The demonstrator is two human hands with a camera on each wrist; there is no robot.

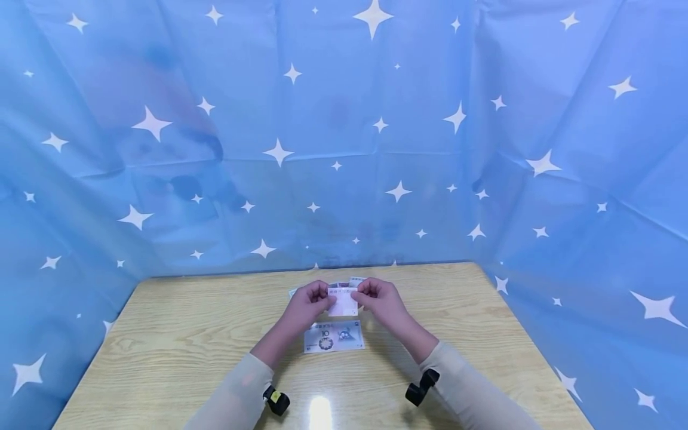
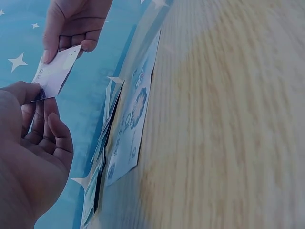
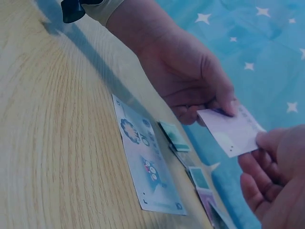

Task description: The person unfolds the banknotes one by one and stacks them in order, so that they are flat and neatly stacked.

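A small pale pink paper note (image 1: 343, 305), like a play banknote, is held up over the table between both hands. My left hand (image 1: 307, 306) pinches its left edge between thumb and fingers. The right edge is pinched by my right hand (image 1: 383, 302), thumb on the near face. Below them, a bluish banknote (image 1: 333, 337) marked 10 lies flat, with a round flower print and a cartoon figure. Behind the hands lie several more notes (image 3: 199, 177), greenish and purple, partly overlapping; in the head view the hands and held note cover most of them.
The wooden table (image 1: 188, 346) ends at a far edge against a blue curtain (image 1: 333, 209) with white stars. Black wrist devices (image 1: 421, 387) sit on both sleeves. A bright light reflection (image 1: 320, 412) shows near the front of the table.
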